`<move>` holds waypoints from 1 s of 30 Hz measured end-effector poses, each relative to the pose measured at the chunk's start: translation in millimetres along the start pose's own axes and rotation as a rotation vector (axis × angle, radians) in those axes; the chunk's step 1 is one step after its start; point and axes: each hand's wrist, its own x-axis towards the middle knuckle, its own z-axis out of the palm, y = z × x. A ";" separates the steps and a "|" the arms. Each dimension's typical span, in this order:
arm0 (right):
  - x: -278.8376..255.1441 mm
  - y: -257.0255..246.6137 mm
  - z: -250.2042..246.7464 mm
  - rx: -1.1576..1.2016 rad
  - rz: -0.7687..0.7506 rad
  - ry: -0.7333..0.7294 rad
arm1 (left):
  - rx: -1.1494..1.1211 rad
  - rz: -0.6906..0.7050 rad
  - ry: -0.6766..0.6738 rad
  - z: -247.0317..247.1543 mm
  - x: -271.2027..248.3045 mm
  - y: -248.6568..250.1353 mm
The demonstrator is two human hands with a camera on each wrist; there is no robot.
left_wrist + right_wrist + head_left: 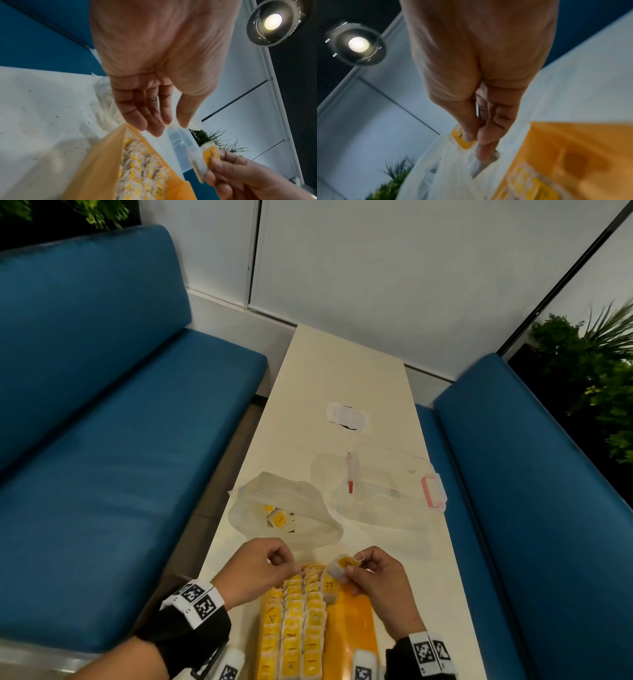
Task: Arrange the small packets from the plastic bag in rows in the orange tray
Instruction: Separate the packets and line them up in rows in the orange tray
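Mid-placement: right hand [373, 573] pinching a yellow packet [344, 564] just above the far end of the orange tray [354, 621]. Left hand [263, 568] empty, fingers loosely curled, hovering over the filled rows [294, 628]. Three rows done, fourth barely started. Next up, probably: setting this one down at the head of that fourth row. More packets waiting in the plastic bag [284, 508] beyond the tray.

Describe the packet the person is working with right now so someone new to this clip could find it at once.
Start at the long cream table between the blue benches, then drop to the orange tray at its near end. Just above the tray's far edge, the right hand pinches one yellow-and-white packet. Unlike the packets lying in rows in the tray or those in the plastic bag, it is held in the air.
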 end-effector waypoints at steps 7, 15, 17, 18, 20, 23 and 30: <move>4.0 30.8 -3.6 -0.508 0.136 -0.056 | 0.196 -0.247 -0.013 -7.6 -9.1 -28.2; 6.1 32.7 28.7 -0.915 0.179 -0.169 | 0.137 -0.295 -0.107 -2.9 -9.7 -37.3; 9.6 34.5 31.5 -0.881 0.222 -0.164 | 0.110 -0.304 -0.110 -3.9 -9.7 -39.5; 10.6 34.0 32.8 -0.846 0.242 -0.151 | 0.102 -0.304 -0.113 -3.8 -9.7 -40.1; 11.4 35.9 34.9 -0.789 0.278 -0.123 | 0.092 -0.302 -0.119 -3.0 -10.3 -39.6; 18.1 51.2 34.3 -0.693 0.321 -0.070 | 0.071 -0.308 -0.119 -2.8 -10.1 -38.3; 31.3 78.0 36.5 -0.566 0.325 0.021 | 0.085 -0.293 -0.133 -3.8 -10.1 -37.5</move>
